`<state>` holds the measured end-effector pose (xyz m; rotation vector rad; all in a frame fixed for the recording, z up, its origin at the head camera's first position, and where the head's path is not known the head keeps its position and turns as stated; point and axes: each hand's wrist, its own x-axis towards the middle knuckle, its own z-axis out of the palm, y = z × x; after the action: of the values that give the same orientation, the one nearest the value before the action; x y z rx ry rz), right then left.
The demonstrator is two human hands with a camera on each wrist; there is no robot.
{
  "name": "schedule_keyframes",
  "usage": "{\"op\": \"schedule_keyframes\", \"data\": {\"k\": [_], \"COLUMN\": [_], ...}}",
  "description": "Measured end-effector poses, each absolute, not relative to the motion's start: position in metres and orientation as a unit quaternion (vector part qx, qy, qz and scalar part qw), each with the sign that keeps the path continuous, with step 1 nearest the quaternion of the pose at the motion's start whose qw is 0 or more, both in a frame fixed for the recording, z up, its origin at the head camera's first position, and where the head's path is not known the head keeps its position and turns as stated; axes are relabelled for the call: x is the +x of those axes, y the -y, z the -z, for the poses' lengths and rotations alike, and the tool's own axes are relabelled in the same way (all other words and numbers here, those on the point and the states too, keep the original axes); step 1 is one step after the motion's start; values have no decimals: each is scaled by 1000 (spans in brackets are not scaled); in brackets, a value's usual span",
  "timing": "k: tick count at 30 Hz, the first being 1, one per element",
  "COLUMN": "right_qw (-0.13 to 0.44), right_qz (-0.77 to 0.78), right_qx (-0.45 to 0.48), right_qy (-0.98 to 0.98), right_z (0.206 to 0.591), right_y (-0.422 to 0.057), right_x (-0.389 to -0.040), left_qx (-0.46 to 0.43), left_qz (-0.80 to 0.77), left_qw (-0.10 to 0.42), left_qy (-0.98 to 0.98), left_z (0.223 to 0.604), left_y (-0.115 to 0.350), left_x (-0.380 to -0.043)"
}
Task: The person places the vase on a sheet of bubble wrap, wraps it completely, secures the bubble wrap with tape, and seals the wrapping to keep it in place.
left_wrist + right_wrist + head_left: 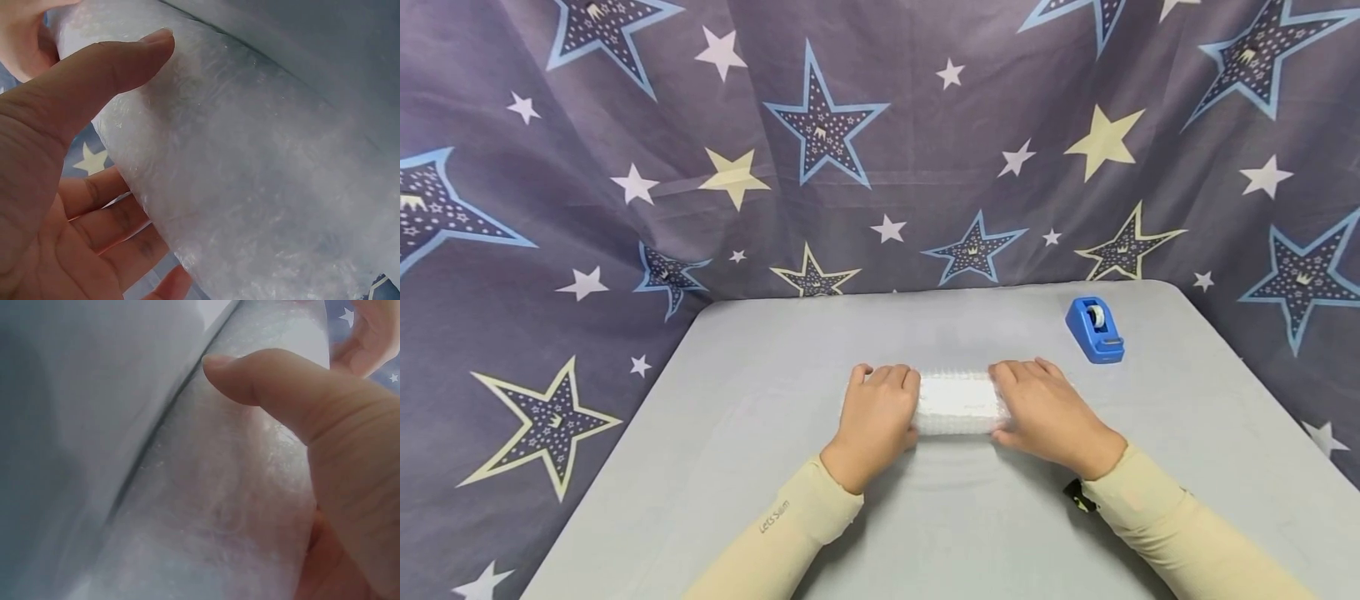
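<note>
A roll of clear bubble wrap (958,403) with something white inside lies crosswise on the table in the head view. My left hand (880,412) grips its left part, fingers over the far side and thumb on the near side. Toward the other end, my right hand (1041,410) holds it the same way. The left wrist view shows the left thumb (134,62) against the bubble wrap (244,175), with the fingers around its other side. In the right wrist view, the right thumb (250,378) presses on the wrap (206,469).
A blue tape dispenser (1096,331) with a roll of tape stands at the back right of the grey-covered table (760,367). Behind the table hangs a dark curtain (917,167) printed with stars. A small black item (1080,495) shows beneath the right wrist.
</note>
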<state>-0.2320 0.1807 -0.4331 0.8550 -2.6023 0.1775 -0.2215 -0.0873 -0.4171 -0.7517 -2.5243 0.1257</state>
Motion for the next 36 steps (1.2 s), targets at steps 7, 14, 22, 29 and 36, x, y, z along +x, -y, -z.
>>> {"op": "schedule_keyframes", "data": {"k": [7,14,22,29,36], "right_qw": [203,207,221,230,210], "right_qz": [-58,-59,-65,-64,-76], "right_qx": [305,312,323,339,367], "right_qy": [929,925,918,910,903], "right_z": [436,434,431,429,423], "right_y": [-179,-180,-182,-185,-186], "right_x": [-233,-234,-235,-237,-233], "left_qx": [-277,-282,-285,-287,-300], "left_qz": [-45,-34,-29,-31,-34], "left_qw": [245,260,278,281,272], "left_qy": [928,923,917,915,914], "left_z": [417,417,414,411,407], "left_y": [88,90,88,88,90], "left_x": [-223,-225,-227,-225,-218]}}
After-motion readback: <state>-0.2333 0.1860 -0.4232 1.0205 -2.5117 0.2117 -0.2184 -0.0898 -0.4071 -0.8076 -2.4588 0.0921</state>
